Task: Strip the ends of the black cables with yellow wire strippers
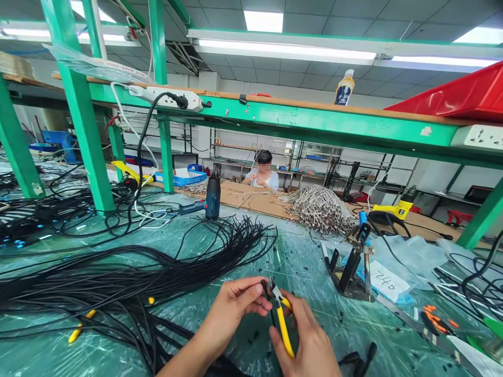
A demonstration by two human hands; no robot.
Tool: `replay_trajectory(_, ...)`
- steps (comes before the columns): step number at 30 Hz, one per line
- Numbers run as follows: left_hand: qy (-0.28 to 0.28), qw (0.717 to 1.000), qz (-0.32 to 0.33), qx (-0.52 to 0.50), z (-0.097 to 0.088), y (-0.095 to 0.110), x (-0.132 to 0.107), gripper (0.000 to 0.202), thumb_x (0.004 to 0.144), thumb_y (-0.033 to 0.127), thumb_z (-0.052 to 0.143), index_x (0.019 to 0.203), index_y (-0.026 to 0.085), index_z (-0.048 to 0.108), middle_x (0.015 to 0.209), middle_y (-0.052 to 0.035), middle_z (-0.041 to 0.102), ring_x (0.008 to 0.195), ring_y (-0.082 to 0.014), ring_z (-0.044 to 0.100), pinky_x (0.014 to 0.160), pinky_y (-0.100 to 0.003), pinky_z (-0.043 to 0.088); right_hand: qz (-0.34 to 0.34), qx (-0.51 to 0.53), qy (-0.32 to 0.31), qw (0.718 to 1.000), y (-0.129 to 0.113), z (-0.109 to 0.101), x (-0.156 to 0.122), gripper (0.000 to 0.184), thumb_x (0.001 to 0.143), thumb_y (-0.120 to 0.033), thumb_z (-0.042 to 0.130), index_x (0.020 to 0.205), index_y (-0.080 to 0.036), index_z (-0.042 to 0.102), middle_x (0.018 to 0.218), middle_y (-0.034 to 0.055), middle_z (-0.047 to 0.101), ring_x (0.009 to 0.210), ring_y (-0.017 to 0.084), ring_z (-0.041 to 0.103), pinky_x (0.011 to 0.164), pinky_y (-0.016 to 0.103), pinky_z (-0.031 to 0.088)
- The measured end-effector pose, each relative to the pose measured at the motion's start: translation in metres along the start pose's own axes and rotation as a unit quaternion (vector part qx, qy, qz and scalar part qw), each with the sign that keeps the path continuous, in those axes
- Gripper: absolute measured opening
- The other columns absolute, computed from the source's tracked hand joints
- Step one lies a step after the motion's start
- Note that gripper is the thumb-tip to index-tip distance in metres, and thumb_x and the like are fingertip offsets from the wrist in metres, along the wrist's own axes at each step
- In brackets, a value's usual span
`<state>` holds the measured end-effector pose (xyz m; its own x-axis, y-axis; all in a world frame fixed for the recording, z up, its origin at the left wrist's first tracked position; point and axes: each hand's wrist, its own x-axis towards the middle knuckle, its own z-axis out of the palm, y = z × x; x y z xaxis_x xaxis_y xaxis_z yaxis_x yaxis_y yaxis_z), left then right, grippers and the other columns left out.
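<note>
My left hand point(239, 303) pinches a thin black cable point(273, 313) near its end, thumb against fingertips. My right hand point(308, 335) is wrapped round yellow-handled cutting pliers point(283, 327), whose metal jaws sit right beside the cable end. Whether the jaws touch the cable I cannot tell. A large bundle of black cables point(157, 267) spreads over the table to the left of my hands. Partly under that bundle lies another yellow-handled tool point(80, 327). Black connector-like pieces point(363, 358) rest close to my right hand.
A heat gun point(212, 196) stands upright behind the bundle. To the right are a metal fixture point(351, 267), a paper marked 240 point(387, 280) and orange-handled scissors point(436, 319). A pile of pale cables point(322, 207) lies farther back. Across the table sits a person point(264, 175), beyond the green shelf frame point(298, 119).
</note>
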<state>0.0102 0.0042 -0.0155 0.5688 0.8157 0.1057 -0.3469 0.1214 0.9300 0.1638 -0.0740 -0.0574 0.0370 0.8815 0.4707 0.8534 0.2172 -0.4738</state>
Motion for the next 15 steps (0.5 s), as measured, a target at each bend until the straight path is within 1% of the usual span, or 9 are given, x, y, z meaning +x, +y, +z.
replay_trajectory(3,0.005,1.000,0.017,0.025,0.002,0.002,-0.002,0.025,0.078,0.029,0.062,0.095,0.012,0.069,0.075,-0.0079,0.067,0.068,-0.0169,0.059,0.061,-0.027,0.048,0.011,-0.016,0.027,0.999,-0.003,0.004,-0.001,0.054,0.077,-0.030,0.048,0.127,-0.023,0.026,0.111,0.0085,0.048,0.100,0.025,0.051,0.079,0.038,0.047)
replay_trajectory(6,0.008,0.998,0.033,0.049,0.004,0.004,-0.002,0.024,0.078,0.029,0.063,0.094,0.013,0.070,0.070,-0.0057,0.066,0.062,-0.0148,0.057,0.057,-0.024,0.047,0.023,-0.025,0.063,0.997,-0.008,0.008,-0.002,0.055,0.076,-0.031,0.048,0.127,-0.024,0.028,0.109,0.0090,0.047,0.100,0.027,0.049,0.080,0.044,0.045)
replay_trajectory(11,0.012,0.995,0.056,0.084,0.005,0.005,-0.003,0.022,0.078,0.029,0.062,0.091,0.015,0.072,0.071,-0.0056,0.067,0.064,-0.0168,0.059,0.061,-0.027,0.048,0.009,-0.073,0.076,0.994,-0.009,0.008,-0.001,0.059,0.077,-0.032,0.049,0.130,-0.022,0.025,0.108,0.0107,0.046,0.099,0.028,0.048,0.083,0.047,0.044)
replay_trajectory(15,0.012,0.993,0.062,0.098,0.005,0.008,-0.003,0.021,0.077,0.031,0.062,0.089,0.016,0.073,0.070,-0.0048,0.067,0.063,-0.0170,0.059,0.061,-0.027,0.049,0.000,-0.105,0.048,0.993,0.001,0.009,-0.001,0.058,0.079,-0.034,0.049,0.130,-0.024,0.023,0.107,0.0111,0.049,0.094,0.028,0.053,0.074,0.044,0.049)
